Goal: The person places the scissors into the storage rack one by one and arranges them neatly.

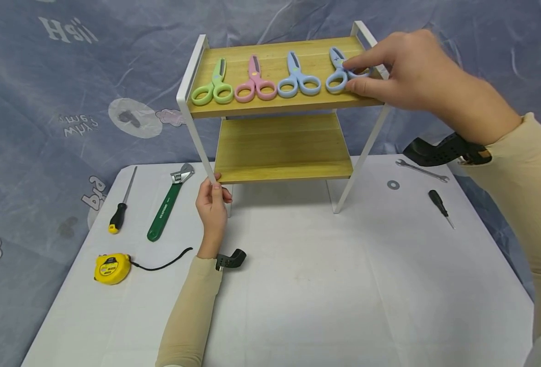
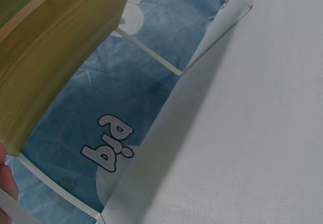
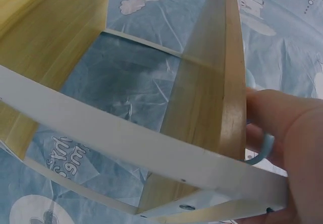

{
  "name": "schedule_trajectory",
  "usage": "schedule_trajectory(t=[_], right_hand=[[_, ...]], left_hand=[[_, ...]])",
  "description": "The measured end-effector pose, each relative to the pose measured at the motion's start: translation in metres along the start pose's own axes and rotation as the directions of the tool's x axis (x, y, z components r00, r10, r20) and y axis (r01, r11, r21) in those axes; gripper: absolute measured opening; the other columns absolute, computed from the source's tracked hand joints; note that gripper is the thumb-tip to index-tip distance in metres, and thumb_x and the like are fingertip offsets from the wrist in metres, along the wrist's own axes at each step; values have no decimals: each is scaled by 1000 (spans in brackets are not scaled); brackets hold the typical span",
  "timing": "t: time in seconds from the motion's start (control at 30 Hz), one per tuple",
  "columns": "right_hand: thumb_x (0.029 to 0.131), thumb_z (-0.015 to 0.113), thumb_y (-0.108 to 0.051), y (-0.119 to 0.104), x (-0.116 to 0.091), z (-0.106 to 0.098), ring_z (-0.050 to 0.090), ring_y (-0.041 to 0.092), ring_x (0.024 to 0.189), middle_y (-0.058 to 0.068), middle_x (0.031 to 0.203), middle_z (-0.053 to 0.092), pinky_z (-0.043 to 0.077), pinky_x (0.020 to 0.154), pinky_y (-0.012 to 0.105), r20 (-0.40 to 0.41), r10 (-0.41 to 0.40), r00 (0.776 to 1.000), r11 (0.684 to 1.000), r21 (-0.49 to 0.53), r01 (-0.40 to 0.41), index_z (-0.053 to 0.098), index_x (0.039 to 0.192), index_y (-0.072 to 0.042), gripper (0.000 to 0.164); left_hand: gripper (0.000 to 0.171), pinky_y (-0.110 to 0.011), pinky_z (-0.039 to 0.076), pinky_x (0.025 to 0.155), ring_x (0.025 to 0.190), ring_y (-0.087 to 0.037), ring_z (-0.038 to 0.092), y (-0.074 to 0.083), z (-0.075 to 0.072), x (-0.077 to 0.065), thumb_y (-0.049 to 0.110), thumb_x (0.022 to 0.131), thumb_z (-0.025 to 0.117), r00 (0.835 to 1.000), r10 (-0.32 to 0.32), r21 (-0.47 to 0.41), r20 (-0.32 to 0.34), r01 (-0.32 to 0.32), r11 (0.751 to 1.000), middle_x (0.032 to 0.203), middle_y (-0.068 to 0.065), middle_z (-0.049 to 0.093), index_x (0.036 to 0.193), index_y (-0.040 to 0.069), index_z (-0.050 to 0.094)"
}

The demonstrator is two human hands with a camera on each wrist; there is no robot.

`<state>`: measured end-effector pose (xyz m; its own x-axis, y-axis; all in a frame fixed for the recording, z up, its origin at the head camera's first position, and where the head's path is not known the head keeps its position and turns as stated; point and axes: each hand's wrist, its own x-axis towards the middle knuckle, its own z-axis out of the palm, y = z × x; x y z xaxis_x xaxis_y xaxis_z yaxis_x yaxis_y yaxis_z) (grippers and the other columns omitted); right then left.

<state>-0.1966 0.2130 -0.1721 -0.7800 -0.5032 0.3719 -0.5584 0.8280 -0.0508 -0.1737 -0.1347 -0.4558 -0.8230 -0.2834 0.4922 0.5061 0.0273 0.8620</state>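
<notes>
A two-tier wooden shelf rack [image 1: 281, 148] with white metal legs stands at the back of the table. Along its top board lie green scissors [image 1: 216, 84], pink scissors [image 1: 254, 81] and blue scissors [image 1: 294, 79], blades pointing away. At the right end, my right hand [image 1: 412, 71] pinches a second pair of blue scissors [image 1: 337, 76] by the handles, partly covering them; one blue handle loop [image 3: 266, 148] shows behind the board edge in the right wrist view. My left hand [image 1: 212, 209] grips the rack's left front leg beside the lower board; only its fingers [image 2: 7, 181] appear in the left wrist view.
On the table's left lie a screwdriver [image 1: 119, 216], a green-handled adjustable wrench [image 1: 164, 211] and a yellow tape measure [image 1: 112, 268] with a black strap. To the right are a metal washer [image 1: 393, 185], a spanner [image 1: 421, 170] and a small black screwdriver [image 1: 437, 202].
</notes>
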Motion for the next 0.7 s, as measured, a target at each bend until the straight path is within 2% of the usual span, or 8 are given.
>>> schedule_trajectory(t=[0.23,0.37,0.5,0.57,0.7], right_hand=[[98,67,-22,-5,0,1,43,27,75,28,117,68,31,55,32,67,39,997,999,-11,-38,66,135,-6,40],[99,61,-19,-7,1,2,48,30,76,29,118,69,33,57,35,74,24,997,1000,-7,-24,67,132,-2,37],[100,58,-16,-10,1,5,57,37,90,29,120,69,41,65,44,59,26,998,1000,5,-26,68,130,0,36],[100,58,-16,-11,1,7,59,41,100,30,120,69,45,73,51,44,30,999,999,10,-31,68,130,1,36],[99,59,-15,-12,1,10,60,46,107,31,117,69,48,88,60,11,29,1000,999,19,-29,69,128,1,35]], left_hand=[[33,-14,50,57,61,-1,57,0,0,1,14,108,47,1000,10,-4,8,-10,1000,70,9,58,120,-15,57],[32,-14,50,57,60,-2,56,-1,0,1,13,108,47,1000,7,-7,6,-7,1000,70,8,58,120,-14,57],[31,-14,50,57,60,-3,56,-2,0,0,12,108,47,1000,-2,-17,0,2,1000,70,8,57,121,-14,57],[32,-15,51,58,60,-2,56,-2,0,0,13,108,47,1000,-2,-16,0,2,1000,70,9,58,121,-14,57],[33,-14,51,58,61,-2,57,-3,0,0,15,108,47,1000,2,-7,1,-2,1000,70,9,58,121,-14,57]])
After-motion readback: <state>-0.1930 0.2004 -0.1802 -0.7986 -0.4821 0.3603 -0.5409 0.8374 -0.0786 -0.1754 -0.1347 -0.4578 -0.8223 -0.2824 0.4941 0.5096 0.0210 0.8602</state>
